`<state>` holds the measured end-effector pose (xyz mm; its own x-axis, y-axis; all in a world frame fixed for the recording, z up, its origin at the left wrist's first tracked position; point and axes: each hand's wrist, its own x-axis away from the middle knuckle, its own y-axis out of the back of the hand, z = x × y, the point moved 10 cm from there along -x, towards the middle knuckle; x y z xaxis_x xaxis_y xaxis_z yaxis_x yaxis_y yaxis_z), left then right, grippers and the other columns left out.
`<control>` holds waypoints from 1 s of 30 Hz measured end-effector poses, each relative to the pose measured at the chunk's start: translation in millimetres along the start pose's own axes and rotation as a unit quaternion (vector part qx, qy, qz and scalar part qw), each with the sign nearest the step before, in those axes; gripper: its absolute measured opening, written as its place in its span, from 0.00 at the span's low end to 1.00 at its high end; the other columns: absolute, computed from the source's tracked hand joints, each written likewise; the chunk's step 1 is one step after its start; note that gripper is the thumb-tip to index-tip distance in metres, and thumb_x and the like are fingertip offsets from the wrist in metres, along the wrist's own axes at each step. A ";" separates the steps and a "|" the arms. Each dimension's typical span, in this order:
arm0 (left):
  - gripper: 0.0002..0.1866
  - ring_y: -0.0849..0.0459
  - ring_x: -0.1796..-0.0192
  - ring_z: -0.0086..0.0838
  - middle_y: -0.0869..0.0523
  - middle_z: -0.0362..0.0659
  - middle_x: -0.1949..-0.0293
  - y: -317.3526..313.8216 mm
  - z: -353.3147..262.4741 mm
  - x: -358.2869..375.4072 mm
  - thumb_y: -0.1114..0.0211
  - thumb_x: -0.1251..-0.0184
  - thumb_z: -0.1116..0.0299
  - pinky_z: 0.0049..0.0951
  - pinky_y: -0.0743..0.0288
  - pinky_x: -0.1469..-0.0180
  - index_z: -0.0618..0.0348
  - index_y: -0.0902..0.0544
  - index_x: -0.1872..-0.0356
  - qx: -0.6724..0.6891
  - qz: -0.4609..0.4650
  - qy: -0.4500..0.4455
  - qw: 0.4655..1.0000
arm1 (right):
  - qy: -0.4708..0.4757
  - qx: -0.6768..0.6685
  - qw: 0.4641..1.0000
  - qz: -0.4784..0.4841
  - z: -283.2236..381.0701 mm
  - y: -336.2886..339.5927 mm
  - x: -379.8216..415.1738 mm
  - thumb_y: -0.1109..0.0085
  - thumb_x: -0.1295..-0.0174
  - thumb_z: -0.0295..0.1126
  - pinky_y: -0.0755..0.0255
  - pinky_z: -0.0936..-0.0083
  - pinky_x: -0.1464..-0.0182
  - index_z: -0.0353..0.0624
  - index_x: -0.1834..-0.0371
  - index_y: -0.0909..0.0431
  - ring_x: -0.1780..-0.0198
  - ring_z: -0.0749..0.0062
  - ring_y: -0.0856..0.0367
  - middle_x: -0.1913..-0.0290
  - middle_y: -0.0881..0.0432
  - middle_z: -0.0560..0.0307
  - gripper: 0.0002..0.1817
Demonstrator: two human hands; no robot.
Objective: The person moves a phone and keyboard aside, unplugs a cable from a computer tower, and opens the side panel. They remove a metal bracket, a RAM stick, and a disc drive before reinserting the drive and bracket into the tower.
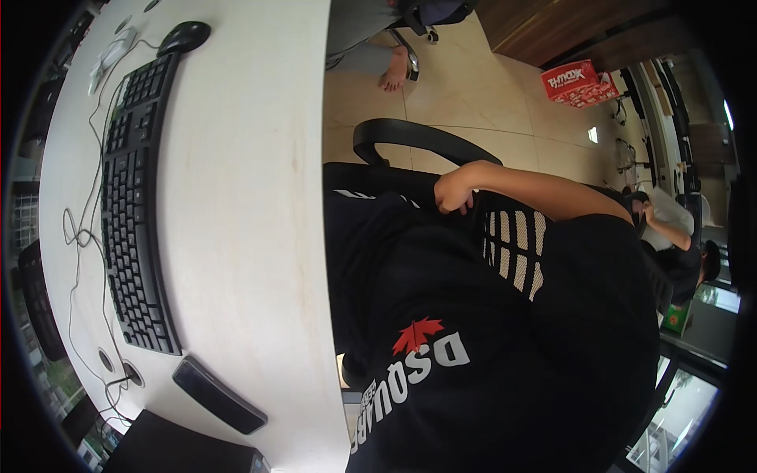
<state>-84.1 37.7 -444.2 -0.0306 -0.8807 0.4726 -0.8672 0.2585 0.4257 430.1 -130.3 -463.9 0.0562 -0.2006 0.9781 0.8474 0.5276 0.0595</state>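
My right hand (456, 190) is down beside my hip, next to the seat of my chair. Its fingers are curled, and whatever they may grip is hidden. The curved black armrest (418, 135) is close by it. Behind the wrist shows the mesh chair back (516, 244). My black shirt (505, 370) with white letters and a red leaf fills the lower right. My left hand is out of sight.
On the white desk (244, 197) lie a black keyboard (134, 213), a mouse (185, 36), a phone (219, 396) and loose cables. Another person's bare foot (393, 71) rests on a chair base. A red box (579, 83) stands on the floor. Another person (670, 229) sits behind.
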 end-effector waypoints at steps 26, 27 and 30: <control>0.46 0.10 0.55 0.58 0.11 0.66 0.61 -67.5 32.7 170.1 0.27 0.41 0.35 0.48 0.17 0.51 0.75 0.25 0.42 -0.087 -0.174 0.222 0.956 | 0.306 0.431 0.842 -0.108 207.8 83.1 77.5 0.37 0.31 0.47 0.21 0.56 0.39 0.40 0.38 0.18 0.43 0.44 0.14 0.45 0.13 0.39 0.27; 0.50 0.10 0.52 0.58 0.11 0.67 0.58 -63.3 29.8 162.5 0.29 0.42 0.30 0.48 0.17 0.48 0.76 0.25 0.40 -0.126 -0.045 0.238 0.962 | 0.306 0.432 0.847 -0.052 222.1 63.9 102.3 0.37 0.31 0.47 0.21 0.58 0.39 0.39 0.37 0.18 0.43 0.46 0.13 0.45 0.12 0.39 0.27; 0.59 0.12 0.44 0.55 0.12 0.65 0.47 -12.1 -53.8 169.5 0.34 0.45 0.20 0.44 0.19 0.41 0.73 0.23 0.34 -0.227 0.169 0.182 0.942 | 0.430 0.396 0.800 0.134 265.3 18.1 186.0 0.33 0.32 0.43 0.18 0.64 0.42 0.40 0.36 0.17 0.47 0.50 0.10 0.48 0.10 0.41 0.25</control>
<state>-52.0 -93.3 -327.8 -0.0220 -0.5442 0.8387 -0.5338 0.7157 0.4503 315.8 60.9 -228.0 0.8113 -0.3063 0.4980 0.1628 0.9364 0.3108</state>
